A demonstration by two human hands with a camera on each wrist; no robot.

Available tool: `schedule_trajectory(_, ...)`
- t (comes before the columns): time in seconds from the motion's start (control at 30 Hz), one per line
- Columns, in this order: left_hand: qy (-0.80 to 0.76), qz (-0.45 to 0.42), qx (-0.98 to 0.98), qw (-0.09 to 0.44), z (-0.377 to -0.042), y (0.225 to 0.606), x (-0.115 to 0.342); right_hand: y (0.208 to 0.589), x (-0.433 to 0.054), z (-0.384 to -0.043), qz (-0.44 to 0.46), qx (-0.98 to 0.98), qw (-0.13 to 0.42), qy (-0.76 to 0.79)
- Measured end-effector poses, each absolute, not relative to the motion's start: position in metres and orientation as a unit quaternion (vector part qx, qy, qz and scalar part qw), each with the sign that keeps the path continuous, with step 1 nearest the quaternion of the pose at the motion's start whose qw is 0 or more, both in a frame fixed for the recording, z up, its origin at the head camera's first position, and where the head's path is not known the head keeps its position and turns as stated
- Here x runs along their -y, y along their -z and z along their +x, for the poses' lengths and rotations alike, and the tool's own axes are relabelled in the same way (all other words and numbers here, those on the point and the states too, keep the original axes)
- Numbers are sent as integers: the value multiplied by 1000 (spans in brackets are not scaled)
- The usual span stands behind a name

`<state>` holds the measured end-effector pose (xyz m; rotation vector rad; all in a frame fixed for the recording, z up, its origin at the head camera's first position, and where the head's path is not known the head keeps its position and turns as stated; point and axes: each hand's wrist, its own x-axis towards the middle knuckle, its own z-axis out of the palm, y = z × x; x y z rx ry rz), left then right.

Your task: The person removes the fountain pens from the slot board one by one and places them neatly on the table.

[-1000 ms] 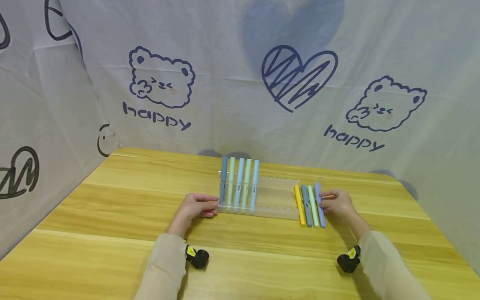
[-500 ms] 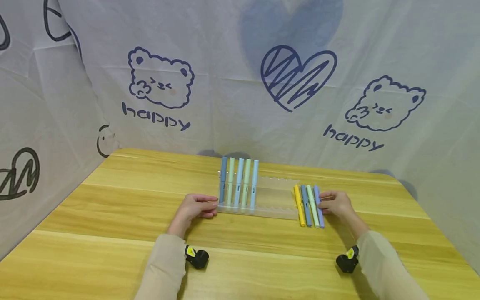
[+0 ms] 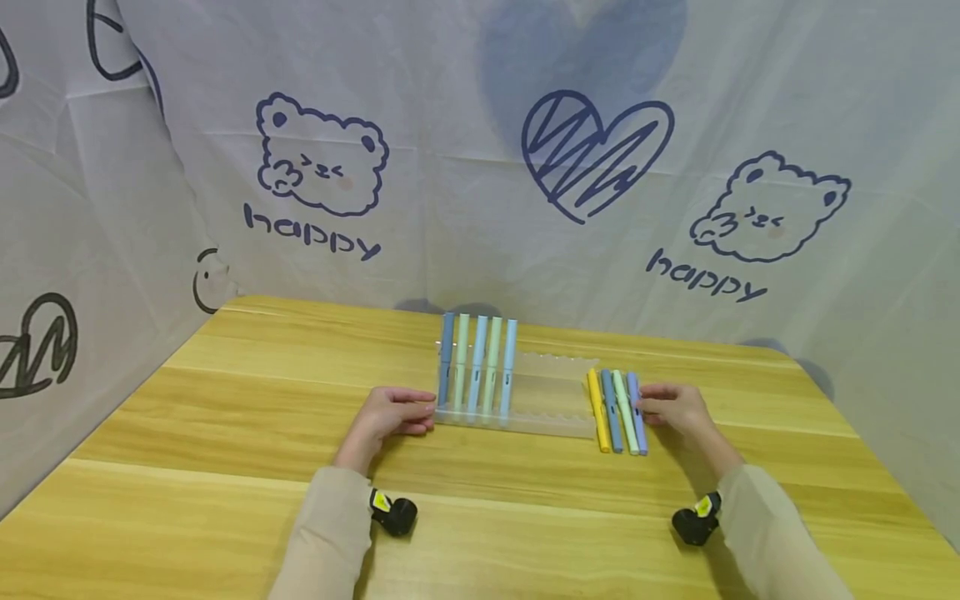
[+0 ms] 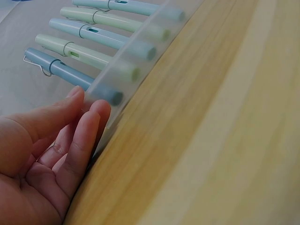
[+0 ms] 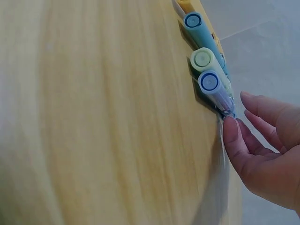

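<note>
My left hand (image 3: 393, 414) pinches the left end of a clear plastic pen rack (image 3: 555, 396) between thumb and fingers. Several capped pens stand side by side in the rack's left half: a dark blue pen (image 4: 70, 75), two pale green and two light blue. To the right of the rack, a yellow pen (image 3: 598, 412), a blue pen (image 3: 612, 412), a pale green pen (image 3: 630, 414) and a purple pen (image 5: 215, 90) lie in a row. My right hand (image 3: 672, 407) touches the purple pen's outer side with its fingertips; thumb and forefinger are apart in the right wrist view.
The wooden table (image 3: 525, 525) extends in front of the rack and to both sides. Behind it hangs a white cloth (image 3: 450, 167) printed with bears and hearts. A small black camera is strapped to each wrist.
The purple pen has shifted slightly left and toward me, up against the pale green pen, with my right fingertips following. My left hand and the rack have stayed in place.
</note>
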<state>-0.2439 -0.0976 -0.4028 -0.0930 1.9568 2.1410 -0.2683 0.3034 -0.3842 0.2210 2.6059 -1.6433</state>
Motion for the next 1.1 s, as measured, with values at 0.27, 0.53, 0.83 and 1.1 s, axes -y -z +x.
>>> schedule_trajectory(0.27, -733, -29, -669, 118, -245, 403, 97, 381, -300, -266, 88, -835, -7, 544)
schedule_trajectory(0.53, -732, -30, -670, 120, -245, 402, 97, 375, -289, -261, 67, -838, -60, 538)
schedule_trajectory(0.83, -733, -31, -669, 119, -243, 401, 97, 372, -271, -259, 18, -830, -79, 552)
schedule_trajectory(1.1, -736, -27, -666, 121, -243, 402, 97, 368, -253, -256, -19, -801, -72, 595)
